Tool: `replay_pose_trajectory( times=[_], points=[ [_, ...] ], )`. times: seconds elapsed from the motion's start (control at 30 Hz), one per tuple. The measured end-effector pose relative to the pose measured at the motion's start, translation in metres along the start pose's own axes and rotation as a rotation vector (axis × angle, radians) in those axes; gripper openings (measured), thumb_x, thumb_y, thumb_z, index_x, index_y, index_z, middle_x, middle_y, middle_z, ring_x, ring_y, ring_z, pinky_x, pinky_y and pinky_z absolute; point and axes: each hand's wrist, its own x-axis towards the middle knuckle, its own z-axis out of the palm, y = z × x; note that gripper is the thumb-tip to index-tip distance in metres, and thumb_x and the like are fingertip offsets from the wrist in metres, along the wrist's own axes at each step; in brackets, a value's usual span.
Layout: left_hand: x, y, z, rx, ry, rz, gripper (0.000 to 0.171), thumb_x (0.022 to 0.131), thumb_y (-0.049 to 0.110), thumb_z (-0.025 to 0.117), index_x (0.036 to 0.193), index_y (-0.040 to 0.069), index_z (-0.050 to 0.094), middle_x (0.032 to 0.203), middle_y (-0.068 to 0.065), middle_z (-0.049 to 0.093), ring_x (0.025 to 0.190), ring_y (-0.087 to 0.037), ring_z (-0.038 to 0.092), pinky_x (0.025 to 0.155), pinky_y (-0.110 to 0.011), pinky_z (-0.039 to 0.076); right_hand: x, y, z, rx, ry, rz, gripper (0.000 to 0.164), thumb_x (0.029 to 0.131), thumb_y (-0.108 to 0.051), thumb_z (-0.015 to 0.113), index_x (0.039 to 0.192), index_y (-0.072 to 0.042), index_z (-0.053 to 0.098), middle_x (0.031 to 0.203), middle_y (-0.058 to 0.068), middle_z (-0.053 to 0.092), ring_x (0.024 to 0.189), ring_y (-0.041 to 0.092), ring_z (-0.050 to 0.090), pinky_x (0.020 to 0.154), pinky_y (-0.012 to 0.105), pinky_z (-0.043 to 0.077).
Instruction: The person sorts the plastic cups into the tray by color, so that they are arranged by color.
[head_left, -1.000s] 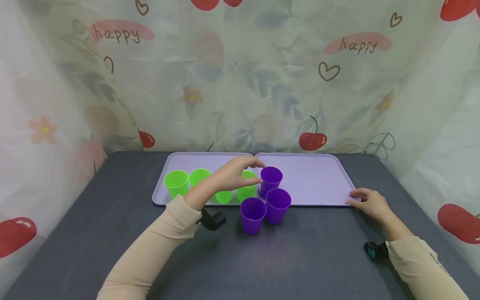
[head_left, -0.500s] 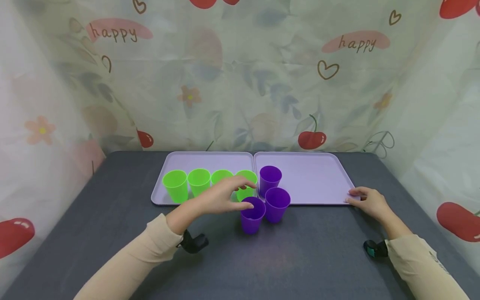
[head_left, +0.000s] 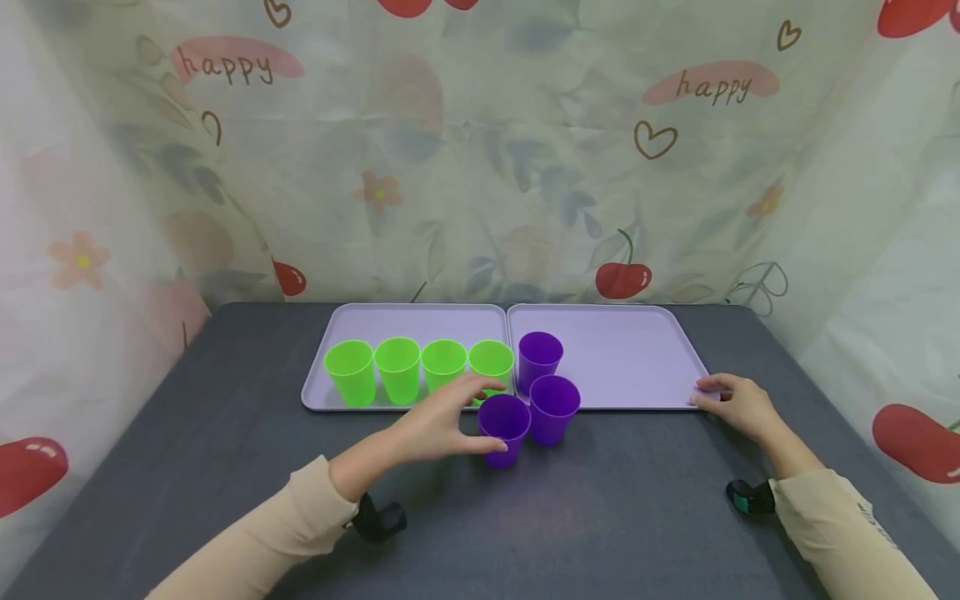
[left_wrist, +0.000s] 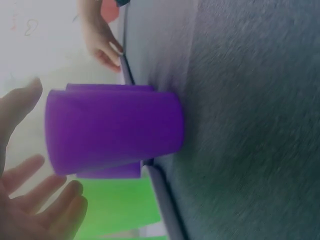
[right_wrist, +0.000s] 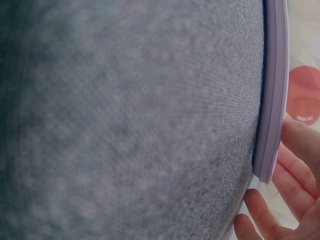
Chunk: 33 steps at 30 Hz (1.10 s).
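My left hand (head_left: 442, 423) reaches to the left side of the nearest purple cup (head_left: 507, 417), thumb and fingers spread about its rim. In the left wrist view this purple cup (left_wrist: 115, 132) lies between the thumb and the other fingers, with a gap at the thumb. A second purple cup (head_left: 553, 412) stands on the table just right of it. Behind them, a third purple cup (head_left: 539, 360) stands at the left end of the right lilac tray (head_left: 630, 354). With thumb and fingers my right hand (head_left: 738, 407) grips that tray's front right corner.
Several green cups (head_left: 400, 371) stand in a row on the left lilac tray (head_left: 420, 318), which adjoins the right one. Both trays lie on a dark grey table (head_left: 600, 517). A patterned curtain (head_left: 480, 167) hangs behind and at the sides.
My left hand has moved away from the purple cup on the right tray, toward me and down to the nearest purple cup. My right hand has stayed at the tray corner.
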Motion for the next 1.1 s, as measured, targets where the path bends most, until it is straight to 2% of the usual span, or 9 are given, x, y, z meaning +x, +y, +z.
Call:
replay_pose_trajectory(
  times=[0.13,0.5,0.8,1.1],
  points=[
    [0.0,0.001,0.005,-0.048,0.008,-0.026,0.065,0.075,0.03,0.077,0.129,0.006,0.05,0.126,-0.008,0.057,0.112,-0.023,0.057,0.097,-0.04,0.046,0.0,0.0,0.0,0.004,-0.002,0.008,0.049,0.089,-0.03,0.062,0.118,0.009,0.055,0.121,0.033,0.054,0.108,0.048,0.053,0.087,0.056,0.045],
    [0.0,0.0,0.012,-0.054,0.036,-0.058,0.06,0.076,0.026,0.076,0.126,0.006,0.052,0.121,-0.005,0.059,0.104,-0.019,0.057,0.093,-0.04,0.048,-0.001,-0.001,0.0,0.012,-0.004,0.002,0.049,0.089,-0.03,0.062,0.117,0.009,0.055,0.121,0.033,0.055,0.108,0.048,0.053,0.087,0.056,0.045],
    [0.0,0.002,0.011,-0.076,0.029,-0.07,0.057,0.076,0.025,0.075,0.126,0.008,0.052,0.119,-0.005,0.059,0.103,-0.017,0.057,0.093,-0.039,0.049,-0.001,-0.001,0.0,0.015,-0.01,0.015,0.05,0.089,-0.03,0.063,0.118,0.009,0.055,0.121,0.033,0.054,0.108,0.048,0.052,0.087,0.056,0.045],
    [0.002,0.005,0.007,-0.071,0.043,-0.068,0.054,0.077,0.024,0.075,0.124,0.009,0.053,0.116,-0.003,0.06,0.101,-0.015,0.057,0.091,-0.033,0.05,0.0,-0.001,0.0,0.008,-0.001,0.027,0.05,0.088,-0.031,0.063,0.118,0.009,0.055,0.122,0.033,0.054,0.11,0.049,0.052,0.087,0.056,0.044]
  ],
)
